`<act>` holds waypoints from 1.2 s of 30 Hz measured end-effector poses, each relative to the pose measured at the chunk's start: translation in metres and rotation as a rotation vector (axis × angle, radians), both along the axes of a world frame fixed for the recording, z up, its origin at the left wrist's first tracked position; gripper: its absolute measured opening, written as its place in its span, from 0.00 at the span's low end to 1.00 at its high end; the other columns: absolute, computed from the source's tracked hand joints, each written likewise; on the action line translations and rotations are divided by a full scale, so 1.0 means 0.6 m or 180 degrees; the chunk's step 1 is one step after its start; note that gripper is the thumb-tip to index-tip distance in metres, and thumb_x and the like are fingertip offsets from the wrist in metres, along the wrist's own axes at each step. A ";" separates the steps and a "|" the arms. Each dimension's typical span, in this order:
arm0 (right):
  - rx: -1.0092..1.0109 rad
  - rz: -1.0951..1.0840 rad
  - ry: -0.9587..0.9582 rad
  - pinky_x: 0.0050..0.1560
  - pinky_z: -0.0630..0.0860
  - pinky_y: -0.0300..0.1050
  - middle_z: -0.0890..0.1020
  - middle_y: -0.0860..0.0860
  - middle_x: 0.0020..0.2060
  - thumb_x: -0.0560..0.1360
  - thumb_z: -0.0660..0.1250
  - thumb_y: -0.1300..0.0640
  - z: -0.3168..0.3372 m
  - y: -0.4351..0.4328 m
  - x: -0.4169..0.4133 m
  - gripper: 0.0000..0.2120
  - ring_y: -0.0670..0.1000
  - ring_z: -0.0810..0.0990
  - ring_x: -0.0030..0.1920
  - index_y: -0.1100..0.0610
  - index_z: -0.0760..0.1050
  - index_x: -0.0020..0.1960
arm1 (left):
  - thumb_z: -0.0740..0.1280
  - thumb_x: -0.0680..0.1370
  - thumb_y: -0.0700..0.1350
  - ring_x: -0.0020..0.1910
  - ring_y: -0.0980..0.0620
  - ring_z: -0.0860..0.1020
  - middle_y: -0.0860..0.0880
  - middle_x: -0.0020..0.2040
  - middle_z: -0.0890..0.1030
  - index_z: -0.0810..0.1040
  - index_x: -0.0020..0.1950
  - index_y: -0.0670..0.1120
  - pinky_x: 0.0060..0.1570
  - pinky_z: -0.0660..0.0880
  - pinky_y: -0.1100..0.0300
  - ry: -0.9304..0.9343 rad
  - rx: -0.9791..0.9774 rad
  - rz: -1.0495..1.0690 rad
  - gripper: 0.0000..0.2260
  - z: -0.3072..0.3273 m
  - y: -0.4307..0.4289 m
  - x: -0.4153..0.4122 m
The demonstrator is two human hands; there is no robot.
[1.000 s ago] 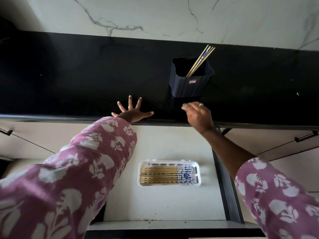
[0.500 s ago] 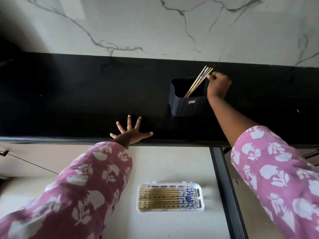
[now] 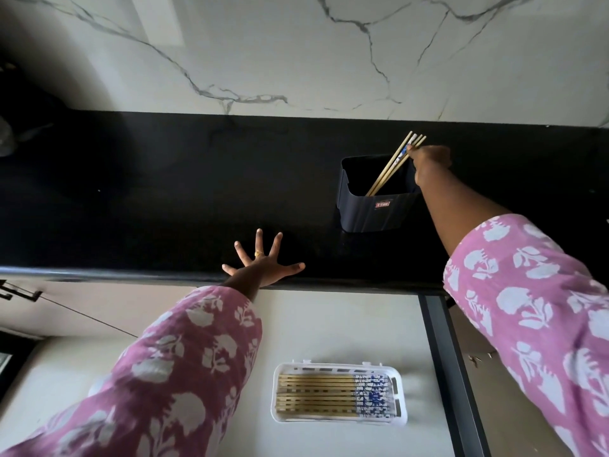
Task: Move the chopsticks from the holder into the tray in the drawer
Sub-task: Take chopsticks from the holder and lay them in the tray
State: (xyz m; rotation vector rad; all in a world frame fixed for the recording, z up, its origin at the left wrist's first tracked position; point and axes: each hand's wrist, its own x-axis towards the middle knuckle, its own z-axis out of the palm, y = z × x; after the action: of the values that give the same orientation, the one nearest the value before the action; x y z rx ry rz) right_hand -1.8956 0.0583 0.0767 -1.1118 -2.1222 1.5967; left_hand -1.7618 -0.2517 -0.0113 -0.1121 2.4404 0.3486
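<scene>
A dark blue holder (image 3: 375,211) stands on the black counter, with a few bamboo chopsticks (image 3: 390,169) leaning out toward its far right corner. My right hand (image 3: 430,161) reaches over the holder's right side and its fingertips pinch the blue-patterned upper ends of the chopsticks. My left hand (image 3: 260,263) lies flat with fingers spread on the counter's front edge, holding nothing. Below, a white tray (image 3: 400,395) in the open drawer holds several chopsticks (image 3: 316,395) lying side by side, patterned ends to the right.
The black counter (image 3: 164,199) runs across the view under a white marble wall (image 3: 296,54). The open drawer's pale floor (image 3: 329,324) surrounds the tray, with its dark side rail (image 3: 448,367) at the right. A cabinet handle (image 3: 19,293) shows at far left.
My right hand rose from the counter's front edge to the holder and closed its fingertips on the chopstick tops. My left hand stayed flat. The view tilted upward.
</scene>
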 end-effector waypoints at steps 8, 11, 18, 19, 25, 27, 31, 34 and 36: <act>-0.0036 -0.0243 0.0389 0.54 0.80 0.46 0.83 0.55 0.47 0.72 0.71 0.58 -0.001 0.019 0.004 0.14 0.49 0.81 0.45 0.63 0.79 0.55 | 0.57 0.68 0.75 0.73 0.36 0.29 0.58 0.74 0.27 0.35 0.73 0.68 0.65 0.42 0.26 0.0007 0.0064 0.0002 0.42 -0.001 0.001 0.001; 0.0032 -0.0333 0.0649 0.48 0.81 0.46 0.79 0.52 0.38 0.72 0.69 0.59 0.013 0.021 0.013 0.09 0.49 0.79 0.39 0.62 0.80 0.51 | 0.57 0.68 0.76 0.73 0.36 0.29 0.58 0.74 0.27 0.35 0.73 0.68 0.65 0.42 0.26 0.0024 0.0075 0.0001 0.43 -0.002 0.000 0.001; 0.0822 -0.0494 0.1305 0.47 0.82 0.53 0.80 0.53 0.34 0.72 0.67 0.59 0.084 0.033 0.067 0.09 0.54 0.83 0.39 0.64 0.82 0.46 | 0.57 0.68 0.76 0.73 0.36 0.29 0.58 0.74 0.28 0.36 0.73 0.68 0.65 0.41 0.26 0.0059 0.0123 -0.0019 0.42 0.002 0.000 0.005; 0.0905 -0.0490 0.1419 0.47 0.82 0.53 0.80 0.53 0.34 0.72 0.67 0.58 0.097 0.035 0.081 0.10 0.55 0.84 0.40 0.63 0.82 0.46 | 0.57 0.68 0.76 0.73 0.36 0.30 0.58 0.74 0.28 0.36 0.73 0.67 0.65 0.41 0.26 0.0064 0.0125 -0.0026 0.42 0.002 0.001 0.007; 0.0683 -0.0430 0.2165 0.43 0.84 0.45 0.82 0.55 0.38 0.75 0.66 0.60 0.162 0.015 0.161 0.05 0.49 0.83 0.39 0.57 0.79 0.42 | 0.62 0.63 0.76 0.73 0.35 0.30 0.56 0.75 0.29 0.37 0.74 0.66 0.66 0.41 0.27 0.0106 0.0108 -0.0066 0.49 0.007 -0.001 0.018; 0.0370 -0.0281 0.2337 0.43 0.84 0.45 0.82 0.55 0.37 0.75 0.65 0.62 0.170 0.001 0.186 0.05 0.49 0.83 0.39 0.58 0.78 0.41 | 0.64 0.62 0.76 0.73 0.35 0.30 0.56 0.75 0.29 0.37 0.74 0.66 0.65 0.41 0.26 0.0137 0.0128 -0.0086 0.51 0.008 -0.002 0.023; 0.0052 0.0222 0.2299 0.37 0.80 0.39 0.80 0.51 0.33 0.75 0.65 0.66 0.149 -0.049 0.231 0.10 0.44 0.81 0.33 0.54 0.77 0.38 | 0.65 0.61 0.76 0.73 0.35 0.30 0.56 0.76 0.30 0.37 0.74 0.65 0.65 0.41 0.25 0.0202 0.0114 -0.0118 0.52 0.004 -0.006 0.030; 0.0431 0.0814 0.1863 0.36 0.82 0.44 0.82 0.48 0.31 0.73 0.69 0.64 0.084 -0.095 0.257 0.05 0.46 0.82 0.32 0.56 0.79 0.39 | 0.64 0.61 0.76 0.73 0.35 0.31 0.57 0.76 0.30 0.37 0.75 0.65 0.65 0.41 0.25 0.0200 0.0107 -0.0140 0.52 0.001 -0.009 0.032; 0.0698 0.1262 0.1412 0.42 0.82 0.55 0.83 0.56 0.34 0.71 0.70 0.63 0.032 -0.124 0.275 0.05 0.55 0.83 0.35 0.64 0.81 0.45 | 0.64 0.61 0.76 0.73 0.35 0.31 0.57 0.76 0.30 0.37 0.75 0.65 0.65 0.41 0.25 0.0207 0.0121 -0.0168 0.52 0.003 -0.009 0.031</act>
State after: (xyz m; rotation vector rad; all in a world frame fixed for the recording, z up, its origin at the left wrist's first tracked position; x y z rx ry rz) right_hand -1.7303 -0.0163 0.0959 -0.2418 -2.2145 1.5303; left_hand -1.7435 -0.2569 -0.0097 -0.0200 2.4943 0.3805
